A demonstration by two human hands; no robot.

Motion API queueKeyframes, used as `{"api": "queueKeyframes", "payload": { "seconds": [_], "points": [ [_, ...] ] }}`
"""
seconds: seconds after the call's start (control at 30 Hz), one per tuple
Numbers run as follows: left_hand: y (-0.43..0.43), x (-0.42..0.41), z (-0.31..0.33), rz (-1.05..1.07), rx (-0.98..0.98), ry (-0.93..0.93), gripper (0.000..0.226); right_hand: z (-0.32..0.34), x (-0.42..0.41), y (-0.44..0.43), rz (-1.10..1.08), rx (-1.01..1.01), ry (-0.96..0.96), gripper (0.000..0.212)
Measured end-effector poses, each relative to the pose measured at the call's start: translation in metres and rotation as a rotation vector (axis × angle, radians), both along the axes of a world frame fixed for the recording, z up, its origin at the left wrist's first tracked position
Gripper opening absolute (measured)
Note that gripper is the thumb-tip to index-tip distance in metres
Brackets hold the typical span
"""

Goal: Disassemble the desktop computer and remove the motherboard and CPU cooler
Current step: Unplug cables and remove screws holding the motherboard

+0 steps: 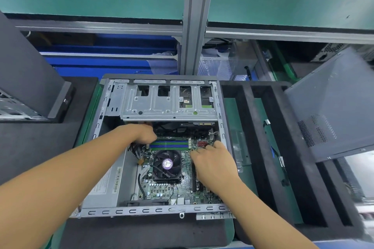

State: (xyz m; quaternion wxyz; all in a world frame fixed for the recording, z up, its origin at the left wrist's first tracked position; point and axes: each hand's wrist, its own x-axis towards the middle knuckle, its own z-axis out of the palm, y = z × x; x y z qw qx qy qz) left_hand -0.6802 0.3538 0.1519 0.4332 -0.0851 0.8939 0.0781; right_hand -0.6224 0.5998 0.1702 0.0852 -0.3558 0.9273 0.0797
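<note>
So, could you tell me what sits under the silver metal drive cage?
Through the silver metal drive cage's right cutouts a green circuit board shows; black cables show below its edge; the rest is covered.

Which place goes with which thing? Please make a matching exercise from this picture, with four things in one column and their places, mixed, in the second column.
Things:
1. CPU cooler
2. drive cage
3. side panel
4. left hand

Places:
A. tilted, outside the case, to its right
B. on the motherboard, just on the near side of the memory slots
C. at the far end of the case
D. at the left end of the memory slots, by the drive cage's edge

Pairs: 1-B, 2-C, 3-A, 4-D.
</note>
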Motion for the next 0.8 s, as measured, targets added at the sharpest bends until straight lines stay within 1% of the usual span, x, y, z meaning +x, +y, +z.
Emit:
{"api": "queueKeyframes", "payload": {
  "seconds": [0.1, 0.17, 0.23, 0.3, 0.37, 0.43, 0.5, 0.57, 0.7, 0.8],
  "points": [
    [0.004, 0.004, 0.011, 0.005, 0.017, 0.098, 0.049, 0.002, 0.001, 0.001, 0.007, -0.064, -0.02, 0.018],
    [0.005, 0.008, 0.02, -0.019, -0.005, 0.113, 0.05, 0.006, 0.0, 0.002, -0.011, -0.175, -0.082, 0.019],
    [0.011, 0.015, 0.031, -0.074, -0.058, 0.097, 0.054, 0.011, -0.003, 0.003, -0.057, -0.305, -0.174, 0.026],
    [0.025, 0.02, 0.04, -0.157, -0.054, 0.136, 0.049, 0.016, -0.005, 0.005, -0.102, -0.418, -0.241, 0.03],
    [0.046, 0.022, 0.047, -0.189, 0.053, 0.253, 0.035, 0.02, -0.006, 0.007, -0.161, -0.527, -0.293, 0.03],
    [0.067, 0.024, 0.053, -0.156, 0.229, 0.402, 0.019, 0.024, -0.005, 0.011, -0.247, -0.659, -0.339, 0.026],
    [0.087, 0.023, 0.059, -0.124, 0.371, 0.536, 0.018, 0.027, -0.002, 0.017, -0.29, -0.778, -0.328, 0.021],
    [0.103, 0.023, 0.063, -0.069, 0.455, 0.628, 0.019, 0.029, 0.001, 0.025, -0.325, -0.84, -0.301, 0.02],
    [0.131, 0.03, 0.062, -0.006, 0.543, 0.696, 0.016, 0.029, 0.012, 0.048, -0.423, -0.911, -0.244, 0.022],
    [0.153, 0.039, 0.06, -0.032, 0.604, 0.751, 0.018, 0.027, 0.022, 0.069, -0.481, -0.928, -0.255, 0.027]
  ]
}}
